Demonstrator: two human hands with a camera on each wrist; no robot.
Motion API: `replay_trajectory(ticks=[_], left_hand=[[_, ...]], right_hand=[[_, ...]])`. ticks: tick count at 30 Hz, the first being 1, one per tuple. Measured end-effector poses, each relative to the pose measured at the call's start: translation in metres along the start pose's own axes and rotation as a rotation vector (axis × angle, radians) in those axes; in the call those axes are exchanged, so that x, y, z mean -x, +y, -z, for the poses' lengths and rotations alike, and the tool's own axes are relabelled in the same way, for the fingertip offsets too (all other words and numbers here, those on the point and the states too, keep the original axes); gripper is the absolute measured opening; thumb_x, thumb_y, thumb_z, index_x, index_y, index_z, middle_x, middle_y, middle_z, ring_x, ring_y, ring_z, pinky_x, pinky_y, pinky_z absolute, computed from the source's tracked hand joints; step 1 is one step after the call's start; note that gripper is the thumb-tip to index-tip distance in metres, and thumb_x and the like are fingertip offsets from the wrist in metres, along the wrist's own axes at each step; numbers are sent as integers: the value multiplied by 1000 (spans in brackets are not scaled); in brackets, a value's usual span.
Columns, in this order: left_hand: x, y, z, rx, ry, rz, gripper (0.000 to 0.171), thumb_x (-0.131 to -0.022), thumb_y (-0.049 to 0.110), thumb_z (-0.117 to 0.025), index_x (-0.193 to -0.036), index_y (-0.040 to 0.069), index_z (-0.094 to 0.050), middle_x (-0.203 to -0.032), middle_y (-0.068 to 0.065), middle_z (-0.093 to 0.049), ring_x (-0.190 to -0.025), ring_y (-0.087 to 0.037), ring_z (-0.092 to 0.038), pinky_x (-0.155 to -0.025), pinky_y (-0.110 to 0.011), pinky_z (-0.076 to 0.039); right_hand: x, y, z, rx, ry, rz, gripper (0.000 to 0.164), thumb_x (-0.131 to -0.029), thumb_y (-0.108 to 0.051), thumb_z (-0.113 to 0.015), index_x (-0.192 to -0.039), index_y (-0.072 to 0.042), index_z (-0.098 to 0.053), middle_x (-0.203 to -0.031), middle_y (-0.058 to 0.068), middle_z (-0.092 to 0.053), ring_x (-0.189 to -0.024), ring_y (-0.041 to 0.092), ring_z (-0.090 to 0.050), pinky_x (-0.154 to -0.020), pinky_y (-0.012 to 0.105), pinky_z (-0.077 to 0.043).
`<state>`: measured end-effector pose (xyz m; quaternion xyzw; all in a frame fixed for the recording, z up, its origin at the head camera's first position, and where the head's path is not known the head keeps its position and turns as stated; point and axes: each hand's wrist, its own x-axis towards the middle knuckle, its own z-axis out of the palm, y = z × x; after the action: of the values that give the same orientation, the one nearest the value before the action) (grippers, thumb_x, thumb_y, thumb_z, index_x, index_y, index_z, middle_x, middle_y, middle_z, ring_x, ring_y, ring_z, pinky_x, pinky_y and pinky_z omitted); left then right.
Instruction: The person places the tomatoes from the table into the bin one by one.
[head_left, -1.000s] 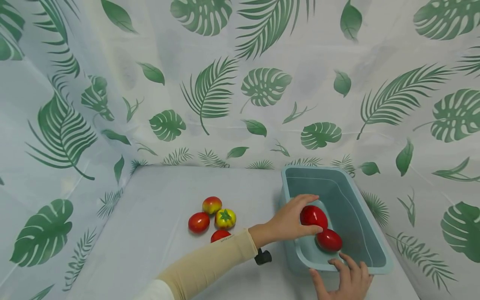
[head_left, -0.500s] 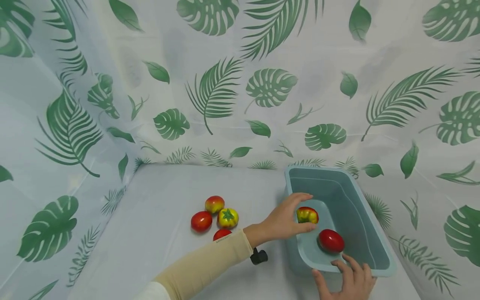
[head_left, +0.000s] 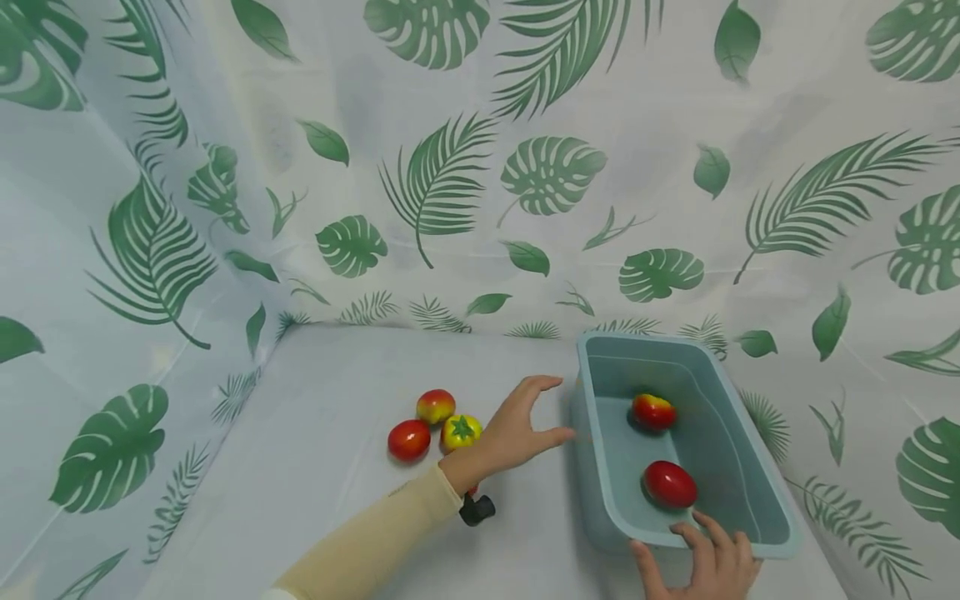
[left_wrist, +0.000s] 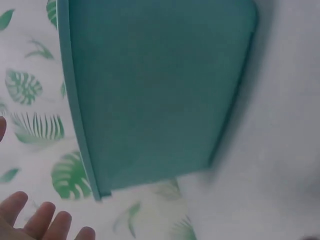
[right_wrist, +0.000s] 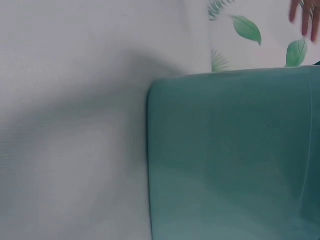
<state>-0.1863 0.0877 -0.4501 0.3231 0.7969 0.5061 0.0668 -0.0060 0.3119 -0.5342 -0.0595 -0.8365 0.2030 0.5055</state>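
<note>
My left hand point(head_left: 513, 429) is just outside the left wall of a blue-green plastic basin point(head_left: 600, 467), thumb and fingers spread apart with nothing between them. In the left wrist view, fingertips point(left_wrist: 40, 220) show beside the basin's outer wall. My right hand point(head_left: 708, 560) grips the basin's near rim, fingers over it and thumb outside. Inside the basin lie a red-and-yellow tomato point(head_left: 654, 412) toward the back and a glossy red tomato point(head_left: 670, 485) near the front, apart from each other.
Left of the basin, several more tomatoes sit grouped on the white table: a red one point(head_left: 408, 440), a red-yellow one point(head_left: 436, 406) and a yellow one with a green star top point(head_left: 461, 430). My left wrist mostly hides another. Leaf-patterned sheeting point(head_left: 540, 175) encloses the table.
The left hand has let go of the red-and-yellow tomato in the basin and moved left, out over the table. That tomato now lies farther back. The right hand stays on the rim.
</note>
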Motion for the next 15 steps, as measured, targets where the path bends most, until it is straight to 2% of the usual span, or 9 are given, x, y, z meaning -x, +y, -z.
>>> replay_trajectory(ticks=[4, 7, 9, 15], left_hand=[[21, -25, 16, -8, 51, 81, 64, -89, 38, -70, -145, 23, -41, -148, 4, -40, -136, -16, -40, -110, -44, -36], [40, -43, 22, -59, 67, 134, 65, -89, 38, -71, -144, 23, -41, -147, 3, -41, -135, -17, -40, -109, -45, -38], [51, -54, 23, -106, 73, 160, 67, -88, 39, -72, -144, 23, -40, -147, 3, -41, -134, -17, -40, -109, -44, -39], [82, -76, 17, -234, 131, 198, 68, -85, 34, -75, -142, 19, -43, -145, 0, -42, -134, -20, -40, -104, -45, -43]], right_hand=[[1, -4, 1, 14, -39, -26, 80, -76, -74, -62, -89, 5, -63, -105, 28, -60, -90, 44, -39, -92, 43, -18], [0, -5, 4, 38, -71, -40, 80, -77, -74, -60, -91, 5, -63, -107, 28, -60, -93, 45, -40, -93, 48, -22], [-2, -5, 6, 62, -100, -50, 81, -77, -74, -58, -93, 6, -62, -108, 29, -59, -94, 44, -41, -92, 52, -23], [-1, -1, 4, 43, -61, -37, 81, -76, -75, -60, -90, 5, -63, -104, 30, -60, -90, 45, -40, -88, 50, -23]])
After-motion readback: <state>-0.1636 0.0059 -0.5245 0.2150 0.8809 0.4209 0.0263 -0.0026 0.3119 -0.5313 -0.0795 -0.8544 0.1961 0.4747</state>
